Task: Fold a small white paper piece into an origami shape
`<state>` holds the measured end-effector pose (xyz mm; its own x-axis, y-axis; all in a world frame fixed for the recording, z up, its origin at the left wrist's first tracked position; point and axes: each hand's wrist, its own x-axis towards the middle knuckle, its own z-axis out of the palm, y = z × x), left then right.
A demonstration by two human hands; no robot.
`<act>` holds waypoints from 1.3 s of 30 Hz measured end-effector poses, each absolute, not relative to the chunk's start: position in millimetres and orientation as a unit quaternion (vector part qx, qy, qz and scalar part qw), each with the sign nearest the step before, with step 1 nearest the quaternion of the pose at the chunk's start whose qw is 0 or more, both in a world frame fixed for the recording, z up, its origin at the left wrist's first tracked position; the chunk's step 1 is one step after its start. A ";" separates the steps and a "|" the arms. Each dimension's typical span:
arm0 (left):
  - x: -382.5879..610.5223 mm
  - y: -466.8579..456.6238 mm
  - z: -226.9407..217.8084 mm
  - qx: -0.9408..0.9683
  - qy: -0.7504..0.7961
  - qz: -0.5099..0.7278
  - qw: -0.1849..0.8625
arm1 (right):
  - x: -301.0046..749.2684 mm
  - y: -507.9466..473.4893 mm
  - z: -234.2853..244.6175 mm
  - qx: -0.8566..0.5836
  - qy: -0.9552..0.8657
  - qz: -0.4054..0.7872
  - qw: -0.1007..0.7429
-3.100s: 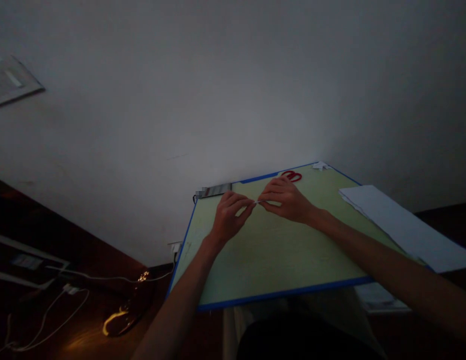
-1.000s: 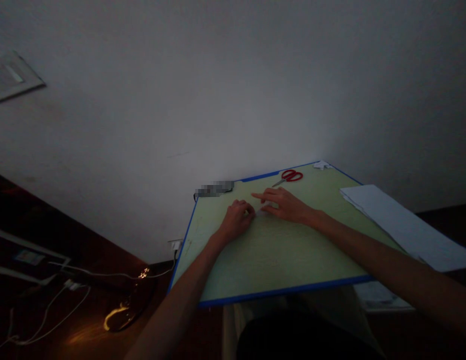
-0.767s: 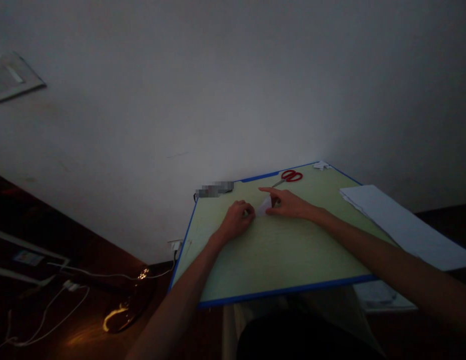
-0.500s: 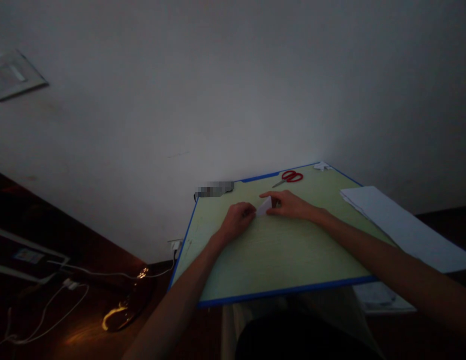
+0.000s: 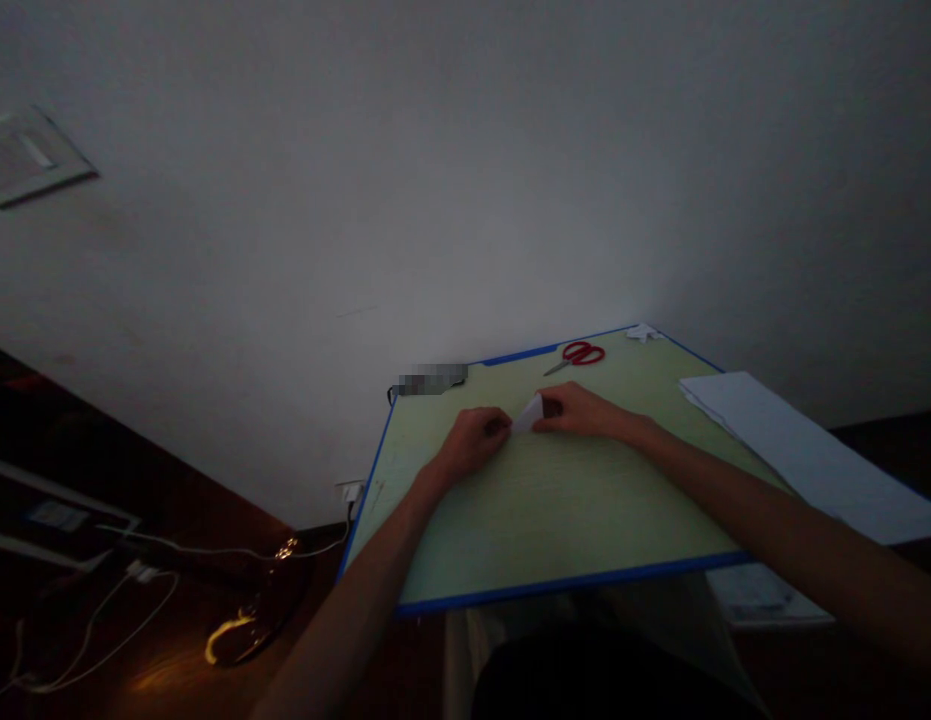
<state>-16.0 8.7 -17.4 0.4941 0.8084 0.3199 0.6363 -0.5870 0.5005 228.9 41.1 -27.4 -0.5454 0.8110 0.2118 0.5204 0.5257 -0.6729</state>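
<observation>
A small white folded piece of paper (image 5: 528, 414) lies on the pale green board with a blue edge (image 5: 555, 510). My left hand (image 5: 472, 440) rests on the board with curled fingers pressing the paper's left end. My right hand (image 5: 581, 411) pinches the paper's right side and lifts a flap up. Both hands meet over the far middle of the board. The light is dim and the paper's shape is hard to read.
Red-handled scissors (image 5: 577, 355) lie near the board's far edge, a crumpled white scrap (image 5: 643, 331) at its far corner. A stack of white sheets (image 5: 802, 450) covers the right side. A dark flat object (image 5: 431, 379) sits at the far left corner. Cables (image 5: 135, 580) trail on the floor, left.
The hands came down from holding the paper in the air to the board. My right hand went from flat on the paper to pinching and raising a flap; the left stayed pressed.
</observation>
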 end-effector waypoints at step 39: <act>-14.3 4.9 -9.9 0.900 0.370 0.197 0.123 | 231.7 43.9 -29.8 -0.309 -0.881 0.265 0.241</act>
<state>-14.3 4.9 -9.9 0.6487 0.7142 0.2630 0.6179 -0.6959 0.3660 231.7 43.9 -29.8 -0.6925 0.6724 0.2615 0.4168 0.6687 -0.6157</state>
